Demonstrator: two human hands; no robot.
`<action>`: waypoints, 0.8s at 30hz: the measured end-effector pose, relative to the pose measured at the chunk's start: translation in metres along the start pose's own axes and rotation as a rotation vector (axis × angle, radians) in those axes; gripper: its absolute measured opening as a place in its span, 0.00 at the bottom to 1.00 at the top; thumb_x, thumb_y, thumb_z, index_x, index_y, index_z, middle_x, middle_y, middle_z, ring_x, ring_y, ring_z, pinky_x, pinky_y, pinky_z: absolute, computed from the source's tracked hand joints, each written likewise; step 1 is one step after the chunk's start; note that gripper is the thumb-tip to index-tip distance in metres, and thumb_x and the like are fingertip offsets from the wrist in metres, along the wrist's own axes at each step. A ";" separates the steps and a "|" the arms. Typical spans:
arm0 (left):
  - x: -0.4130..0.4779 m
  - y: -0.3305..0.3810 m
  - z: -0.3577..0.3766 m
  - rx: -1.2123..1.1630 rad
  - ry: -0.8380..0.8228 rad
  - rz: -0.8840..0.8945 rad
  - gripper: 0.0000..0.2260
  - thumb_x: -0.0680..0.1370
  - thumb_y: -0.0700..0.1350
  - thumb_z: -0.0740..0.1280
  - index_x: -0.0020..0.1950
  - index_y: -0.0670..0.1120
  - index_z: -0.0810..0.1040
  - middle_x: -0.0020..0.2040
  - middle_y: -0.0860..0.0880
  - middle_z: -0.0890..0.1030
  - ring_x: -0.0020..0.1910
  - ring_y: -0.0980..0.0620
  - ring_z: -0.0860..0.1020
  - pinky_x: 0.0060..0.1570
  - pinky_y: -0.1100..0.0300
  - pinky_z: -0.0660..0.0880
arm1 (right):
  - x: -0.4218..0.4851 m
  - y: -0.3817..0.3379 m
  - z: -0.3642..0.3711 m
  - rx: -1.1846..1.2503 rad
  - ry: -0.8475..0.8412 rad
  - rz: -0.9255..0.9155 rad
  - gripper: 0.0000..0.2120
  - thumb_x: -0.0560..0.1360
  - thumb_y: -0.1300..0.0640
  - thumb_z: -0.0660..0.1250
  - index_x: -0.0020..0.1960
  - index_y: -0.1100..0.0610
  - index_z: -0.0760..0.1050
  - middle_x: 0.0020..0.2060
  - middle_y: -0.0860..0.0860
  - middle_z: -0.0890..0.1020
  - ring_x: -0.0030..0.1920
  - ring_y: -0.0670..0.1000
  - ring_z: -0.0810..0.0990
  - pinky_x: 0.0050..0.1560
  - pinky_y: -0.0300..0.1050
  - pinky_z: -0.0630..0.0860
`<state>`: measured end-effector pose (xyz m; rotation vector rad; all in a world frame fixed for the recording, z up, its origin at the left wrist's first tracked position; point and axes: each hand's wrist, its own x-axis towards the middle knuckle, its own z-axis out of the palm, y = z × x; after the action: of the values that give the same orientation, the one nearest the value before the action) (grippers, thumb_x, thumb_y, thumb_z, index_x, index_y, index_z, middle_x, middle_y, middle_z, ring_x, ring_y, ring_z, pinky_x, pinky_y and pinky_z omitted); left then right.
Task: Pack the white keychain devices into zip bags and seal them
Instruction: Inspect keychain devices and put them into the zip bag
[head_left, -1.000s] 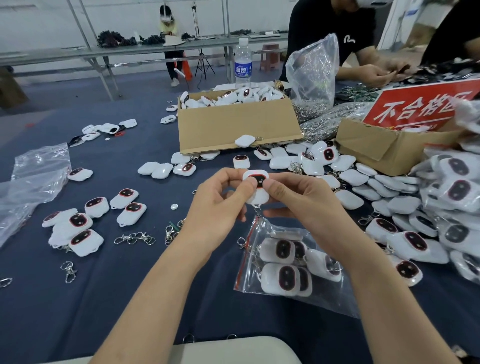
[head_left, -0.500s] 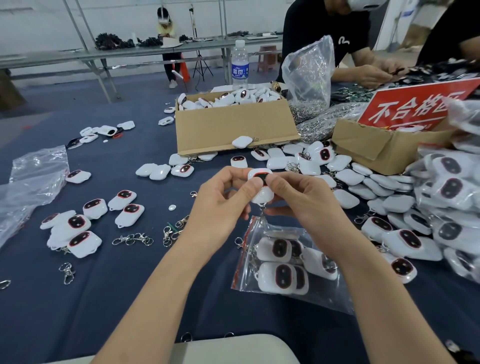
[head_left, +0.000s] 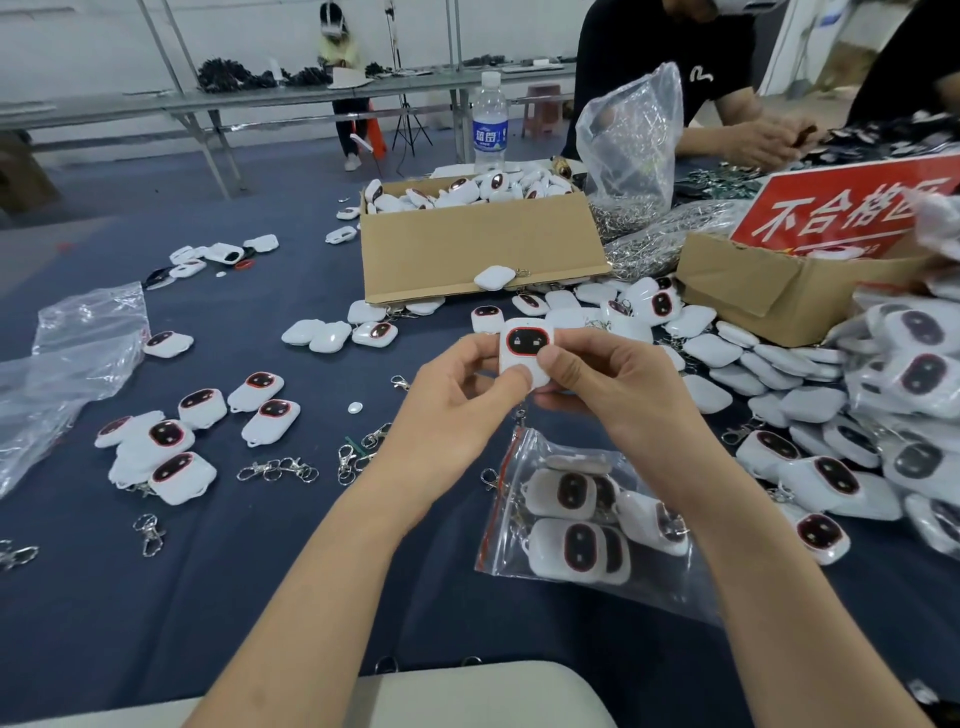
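A white keychain device (head_left: 525, 347) with a red-rimmed black face is held upright above the blue table, face toward me. My left hand (head_left: 457, 395) pinches its lower left side, thumb on the front. My right hand (head_left: 613, 384) grips its right side, thumb on the face. A metal clip hangs below it. Under my hands lies a clear zip bag (head_left: 576, 514) with a red seal strip, several devices inside, its mouth toward the left. Loose devices (head_left: 171, 447) lie at the left and in a big pile (head_left: 810, 415) at the right.
An open cardboard box (head_left: 478, 244) full of devices stands behind my hands, a water bottle (head_left: 489, 124) behind it. A second box (head_left: 769, 291) with a red sign stands at the right. Loose clips (head_left: 280, 470) and a plastic bag (head_left: 67, 358) lie at the left. Two people work at the far right.
The device has been turned in my hands so its full face now shows toward me. Both hands keep hold of it above the zip bag.
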<state>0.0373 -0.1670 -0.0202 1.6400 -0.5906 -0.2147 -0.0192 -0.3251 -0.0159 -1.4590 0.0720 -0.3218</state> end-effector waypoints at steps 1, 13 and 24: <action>0.000 0.000 0.000 0.000 0.000 -0.012 0.08 0.81 0.45 0.68 0.57 0.55 0.81 0.47 0.60 0.85 0.41 0.59 0.77 0.44 0.69 0.76 | 0.000 0.000 0.000 -0.016 -0.010 0.002 0.07 0.76 0.58 0.71 0.53 0.55 0.83 0.43 0.53 0.88 0.42 0.48 0.85 0.44 0.36 0.82; -0.002 0.006 -0.003 0.051 -0.006 -0.004 0.07 0.81 0.43 0.69 0.57 0.53 0.81 0.42 0.63 0.83 0.37 0.64 0.75 0.41 0.74 0.72 | 0.000 0.003 0.001 -0.014 -0.011 -0.008 0.12 0.70 0.53 0.72 0.53 0.55 0.83 0.45 0.53 0.87 0.42 0.48 0.86 0.45 0.35 0.81; -0.003 0.013 -0.008 0.155 0.020 0.054 0.09 0.78 0.42 0.73 0.48 0.57 0.80 0.50 0.58 0.84 0.53 0.58 0.82 0.54 0.66 0.77 | -0.003 0.001 0.000 -0.092 -0.133 -0.116 0.10 0.75 0.67 0.71 0.48 0.52 0.82 0.48 0.47 0.87 0.51 0.44 0.85 0.53 0.35 0.77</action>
<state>0.0352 -0.1598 -0.0066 1.7711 -0.6480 -0.1151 -0.0217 -0.3242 -0.0178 -1.5759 -0.1065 -0.3180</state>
